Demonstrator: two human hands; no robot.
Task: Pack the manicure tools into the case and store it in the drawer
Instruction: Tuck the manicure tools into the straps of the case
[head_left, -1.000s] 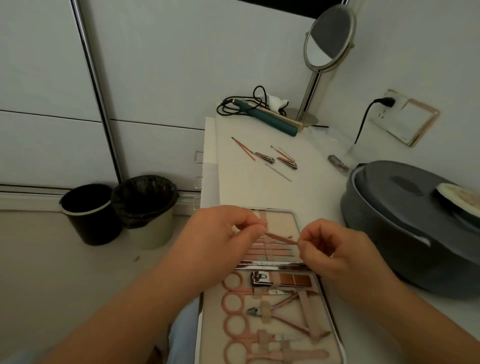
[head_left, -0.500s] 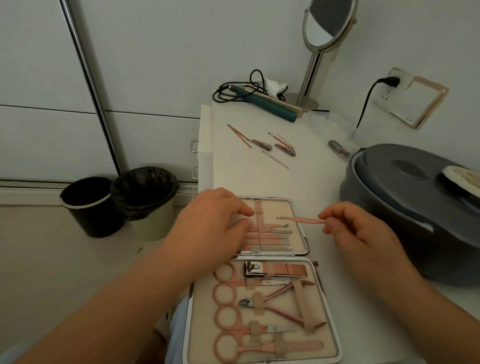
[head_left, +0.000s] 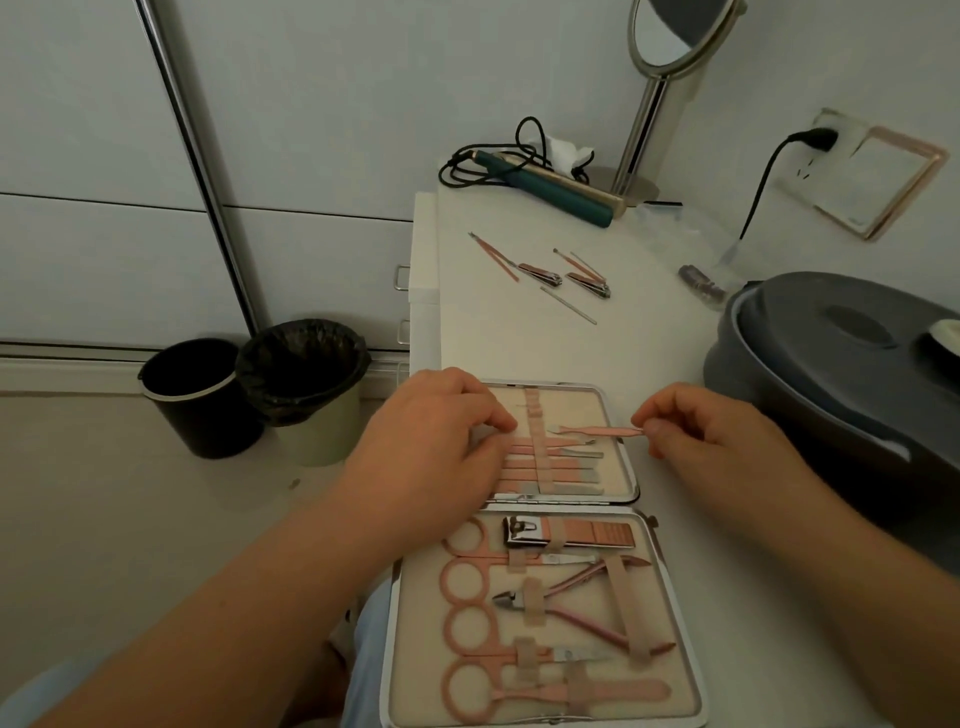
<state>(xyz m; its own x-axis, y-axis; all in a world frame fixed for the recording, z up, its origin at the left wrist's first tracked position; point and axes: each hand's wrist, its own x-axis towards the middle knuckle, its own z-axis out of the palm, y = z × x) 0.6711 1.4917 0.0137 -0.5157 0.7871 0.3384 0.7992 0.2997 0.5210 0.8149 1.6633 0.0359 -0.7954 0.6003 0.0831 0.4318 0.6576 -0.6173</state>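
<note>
Head view first shows us the white desk (head_left: 519, 343), with a grey lidded tub (head_left: 841, 374) at its right edge. Beside the desk on the floor we see two bins (head_left: 249, 389). At the far end stand a round mirror (head_left: 670, 36) and a teal hair iron (head_left: 550, 192) with its black cord. Near us the manicure case (head_left: 540, 613) lies open flat on the desk, scissors, nippers and a clipper strapped into its near half, slim tools in a row in its far half. Our left hand (head_left: 436, 441) rests on the far half, fingers curled down onto the strapped tools. Our right hand (head_left: 696, 431) pinches one end of a pink slim tool (head_left: 597, 430), held level just above that far half. Further back, loose tools (head_left: 550, 275) lie on the desk, two small clippers among them.
</note>
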